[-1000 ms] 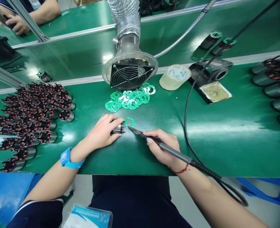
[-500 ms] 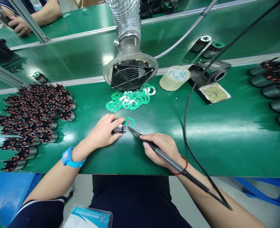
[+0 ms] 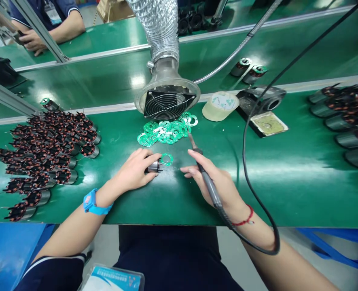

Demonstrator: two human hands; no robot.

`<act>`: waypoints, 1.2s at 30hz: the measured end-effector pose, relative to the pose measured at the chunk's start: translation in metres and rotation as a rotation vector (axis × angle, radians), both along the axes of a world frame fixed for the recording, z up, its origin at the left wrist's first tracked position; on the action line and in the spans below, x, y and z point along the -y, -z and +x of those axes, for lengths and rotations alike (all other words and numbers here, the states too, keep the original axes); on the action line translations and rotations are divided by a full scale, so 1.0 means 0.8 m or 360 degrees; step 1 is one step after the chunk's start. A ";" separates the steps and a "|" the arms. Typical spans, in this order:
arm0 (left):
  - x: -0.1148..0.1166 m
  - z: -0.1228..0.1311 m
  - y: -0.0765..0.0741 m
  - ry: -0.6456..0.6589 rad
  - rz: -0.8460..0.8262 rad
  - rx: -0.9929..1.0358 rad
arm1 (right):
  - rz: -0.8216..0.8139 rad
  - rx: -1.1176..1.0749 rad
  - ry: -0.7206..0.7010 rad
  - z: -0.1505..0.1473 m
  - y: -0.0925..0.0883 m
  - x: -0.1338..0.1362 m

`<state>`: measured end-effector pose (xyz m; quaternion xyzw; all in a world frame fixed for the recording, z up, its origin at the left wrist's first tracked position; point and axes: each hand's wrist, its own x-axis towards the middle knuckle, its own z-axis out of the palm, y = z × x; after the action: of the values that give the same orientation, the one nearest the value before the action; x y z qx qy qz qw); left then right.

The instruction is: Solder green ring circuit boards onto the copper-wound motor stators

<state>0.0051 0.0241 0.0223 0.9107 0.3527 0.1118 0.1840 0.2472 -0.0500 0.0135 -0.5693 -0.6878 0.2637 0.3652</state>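
Observation:
My left hand rests on the green bench, fingers closed round a small grey motor part lying on its side. A green ring-shaped circuit board sits at that part's right end. My right hand grips a soldering iron like a pen, its tip lifted and pointing away toward a heap of several green ring boards. The iron's black cable loops to the right.
A fume extractor fan on a ribbed hose stands behind the boards. A pile of wound motor stators lies left, more stators right. A tape roll and iron stand with sponge sit back right. Another person's hands are far left.
My right hand has swung the soldering iron's tip away from the ring board, up and to the right. My left hand keeps hold of the motor part.

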 end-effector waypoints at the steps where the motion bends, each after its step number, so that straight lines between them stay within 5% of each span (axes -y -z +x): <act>1: 0.000 0.000 0.000 -0.0018 -0.0025 0.0011 | -0.0037 0.0016 0.0002 -0.001 0.000 -0.001; 8: 0.006 0.002 -0.006 -0.0352 -0.0413 0.0291 | -0.0207 0.0258 -0.0007 -0.019 -0.004 -0.013; 13: 0.008 -0.001 -0.008 -0.0297 -0.0792 0.0555 | -0.0155 -0.0282 0.0305 -0.048 0.003 -0.017; 16: 0.004 -0.003 -0.004 -0.0207 -0.0702 0.0492 | -0.0025 -0.0732 0.0414 -0.063 0.007 -0.021; 20: 0.001 -0.002 0.001 -0.0108 -0.0457 0.0255 | -0.0020 -0.0934 0.0229 -0.071 0.012 -0.028; 24: 0.002 -0.001 0.004 -0.0076 -0.0403 0.0199 | 0.0007 -0.0736 -0.0015 -0.074 0.016 -0.028; 30: 0.003 -0.009 -0.005 -0.0022 -0.0380 0.0479 | 0.0144 -0.0168 0.0069 -0.072 0.014 -0.007; 36: 0.007 -0.010 -0.019 0.0056 -0.0244 0.0009 | -0.0187 0.0200 -0.0035 -0.057 0.006 0.008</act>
<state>-0.0025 0.0184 0.0374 0.8996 0.3437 0.0836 0.2561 0.2014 -0.0562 0.0085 -0.5976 -0.6988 0.2713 0.2845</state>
